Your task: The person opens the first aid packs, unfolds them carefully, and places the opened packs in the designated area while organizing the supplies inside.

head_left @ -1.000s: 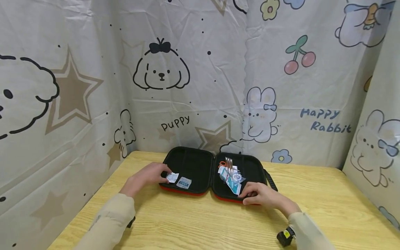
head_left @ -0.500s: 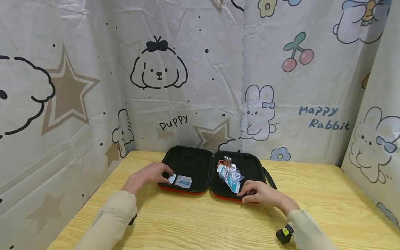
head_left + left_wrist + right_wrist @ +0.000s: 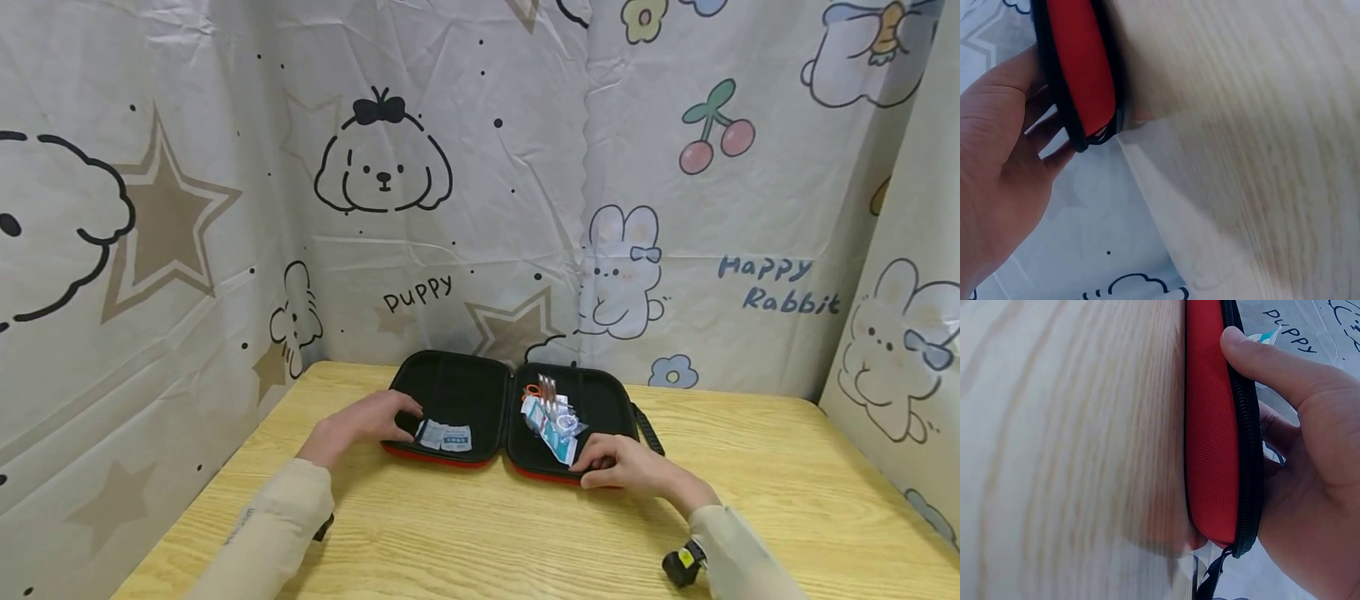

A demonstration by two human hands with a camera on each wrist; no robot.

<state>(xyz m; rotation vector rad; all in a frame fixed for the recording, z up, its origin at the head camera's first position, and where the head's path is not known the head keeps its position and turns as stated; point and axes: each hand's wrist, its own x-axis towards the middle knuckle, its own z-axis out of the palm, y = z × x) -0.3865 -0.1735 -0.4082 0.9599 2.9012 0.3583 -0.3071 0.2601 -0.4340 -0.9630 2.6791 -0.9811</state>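
Note:
A black-lined, red zippered case (image 3: pixel 480 400) lies opened flat on the table. My left hand (image 3: pixel 367 419) reaches over the left half's outer edge, thumb and fingers apart, fingertips right at a small white packet (image 3: pixel 430 433). Another packet with blue print (image 3: pixel 456 438) lies against it. In the left wrist view the case rim hides those fingertips. My right hand (image 3: pixel 622 462) grips the right half's front edge; in the right wrist view its thumb (image 3: pixel 1234 337) presses the zipper rim while the fingers go inside, partly hidden. Next to these fingers lies a teal-and-white packet (image 3: pixel 555 433).
The right half also holds orange-handled scissors (image 3: pixel 532 390), several brown-and-clear sticks (image 3: pixel 548 392) and a clear bag with a round white roll (image 3: pixel 567 423). A black strap (image 3: pixel 649 431) hangs from the case's right side. Behind the wooden table (image 3: pixel 480 533) hangs a printed curtain (image 3: pixel 480 167).
The small white packet has slid right under my left hand until it lies against the printed one. My left fingers have shifted right and spread from it. The right hand keeps its hold.

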